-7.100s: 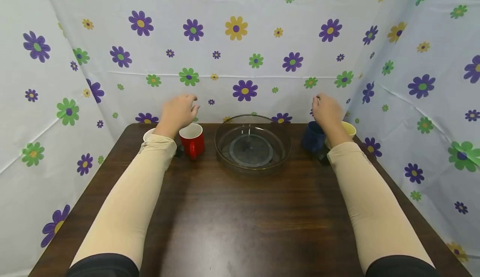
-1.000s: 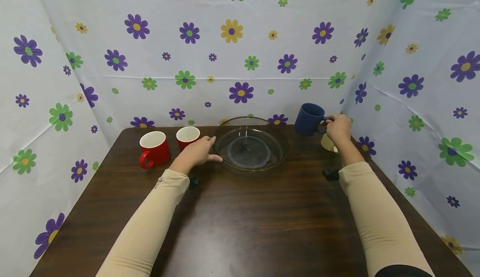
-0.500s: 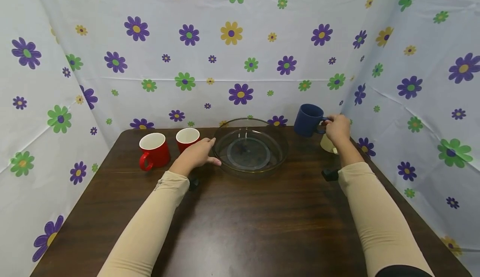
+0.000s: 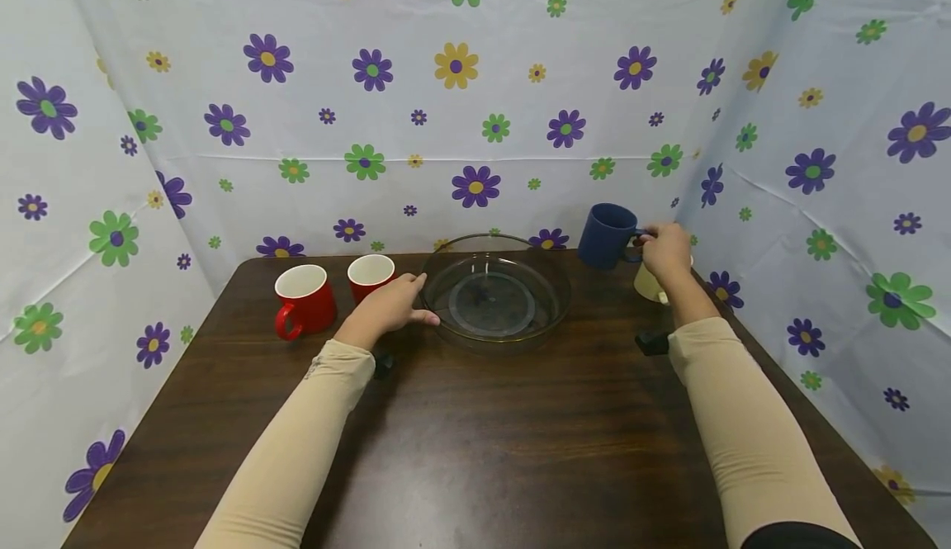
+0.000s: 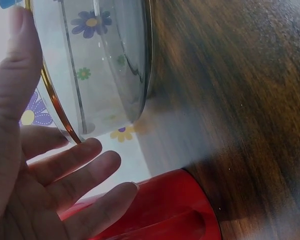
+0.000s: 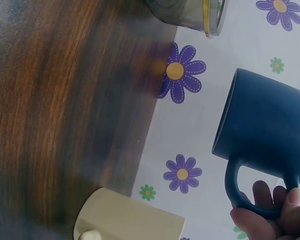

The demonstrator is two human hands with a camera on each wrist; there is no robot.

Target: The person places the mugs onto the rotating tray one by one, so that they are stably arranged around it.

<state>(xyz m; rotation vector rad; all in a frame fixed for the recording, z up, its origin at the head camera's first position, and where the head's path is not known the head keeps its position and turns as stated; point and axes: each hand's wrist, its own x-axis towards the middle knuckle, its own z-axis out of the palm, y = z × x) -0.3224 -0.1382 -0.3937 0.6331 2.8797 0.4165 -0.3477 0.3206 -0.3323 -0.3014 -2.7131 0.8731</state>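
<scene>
My right hand [image 4: 666, 253] grips the handle of a dark blue mug [image 4: 607, 236], which is raised off the table at the back right. In the right wrist view, fingers and thumb wrap the handle of the blue mug [image 6: 270, 125]. A pale yellow mug [image 4: 649, 286] stands below that hand, partly hidden by it. My left hand [image 4: 388, 305] is at the left side of a clear glass bowl [image 4: 496, 336], thumb and fingers spread. In the left wrist view, its thumb and fingertips touch the bowl's gold-edged rim [image 5: 55, 102], while the other fingers hang loosely near a red mug [image 5: 165, 210].
Two red mugs with white insides stand on the left: one red mug [image 4: 308, 301] with its handle facing the front, another red mug [image 4: 369, 272] behind my left hand. The dark wooden table [image 4: 505, 433] meets a flower-print cloth [image 4: 416, 120] at the back and sides.
Earlier both hands hovered above the mugs; since then the left has come down to the bowl and the right has lifted the blue mug. Over the last second the mug shifts slightly left.
</scene>
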